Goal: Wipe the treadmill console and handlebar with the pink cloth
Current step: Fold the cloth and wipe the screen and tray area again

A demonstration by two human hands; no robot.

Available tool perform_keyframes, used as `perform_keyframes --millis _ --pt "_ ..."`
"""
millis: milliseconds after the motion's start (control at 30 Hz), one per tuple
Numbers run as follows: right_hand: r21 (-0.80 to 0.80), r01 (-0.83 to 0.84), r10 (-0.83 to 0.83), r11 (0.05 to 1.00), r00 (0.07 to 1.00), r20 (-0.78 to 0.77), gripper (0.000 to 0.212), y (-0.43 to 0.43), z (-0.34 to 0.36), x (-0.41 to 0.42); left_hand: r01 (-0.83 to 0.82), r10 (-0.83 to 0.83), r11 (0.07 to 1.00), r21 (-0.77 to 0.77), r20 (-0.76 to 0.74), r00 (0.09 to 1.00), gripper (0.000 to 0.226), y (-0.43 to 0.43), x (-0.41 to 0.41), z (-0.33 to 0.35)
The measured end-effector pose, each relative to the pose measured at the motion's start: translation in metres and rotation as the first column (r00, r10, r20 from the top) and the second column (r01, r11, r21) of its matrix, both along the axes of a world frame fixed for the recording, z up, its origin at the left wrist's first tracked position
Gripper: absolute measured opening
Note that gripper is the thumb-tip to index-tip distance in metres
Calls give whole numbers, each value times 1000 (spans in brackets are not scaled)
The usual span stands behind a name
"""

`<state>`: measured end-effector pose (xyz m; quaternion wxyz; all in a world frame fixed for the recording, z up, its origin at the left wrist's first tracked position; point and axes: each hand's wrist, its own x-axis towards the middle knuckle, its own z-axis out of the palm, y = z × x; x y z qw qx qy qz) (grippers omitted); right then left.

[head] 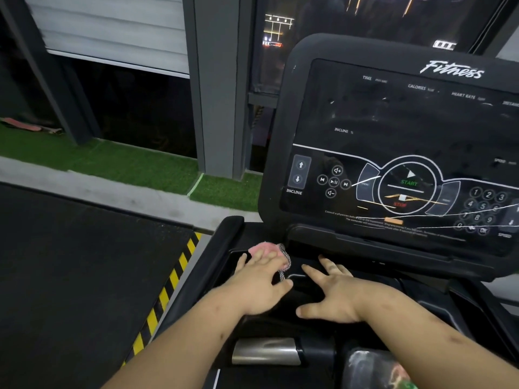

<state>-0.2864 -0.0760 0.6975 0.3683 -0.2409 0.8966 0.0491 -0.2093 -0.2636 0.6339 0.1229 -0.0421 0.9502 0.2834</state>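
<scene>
My left grip (258,282) is spread, fingers pressing the cloth (262,249) onto the tray (376,276) below the console (393,130). My right grip (331,296) is spread bare beside it. I judge it early: console and handlebar (266,352) remain.

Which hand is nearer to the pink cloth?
Left. The left hand lies flat on the pink cloth; the right hand rests on the black tray beside it, not touching it.

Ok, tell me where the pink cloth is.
Head view, lower centre: the pink cloth lies under the left hand on the tray below the console, left of the right hand.
</scene>
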Motion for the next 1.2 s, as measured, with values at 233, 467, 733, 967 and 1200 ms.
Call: perform_keyframes --millis 233,467,733,967,1200 --pt "7 4 -4 1000 1000 8 109 -1 1 -2 12 -12 1000 2 -14 1000 58 -6 -13 -4" --pt "0 -1 1 1000 1000 -13 110 -1 0 -1 34 -32 998 -55 50 998 70 7 13 -8" --pt "0 -5 5 1000 1000 -26 110 -2 2 2 -3 2 999 -53 -18 1000 66 19 56 -18" --pt "-5 -13 12 1000 1000 -15 109 -1 3 0 -3 -18 979 -203 -101 995 62 -16 79 -15" --pt "-2 -12 12 1000 1000 -6 111 -1 0 -2 -82 68 981 -175 -87 994 62 -41 99 -22"
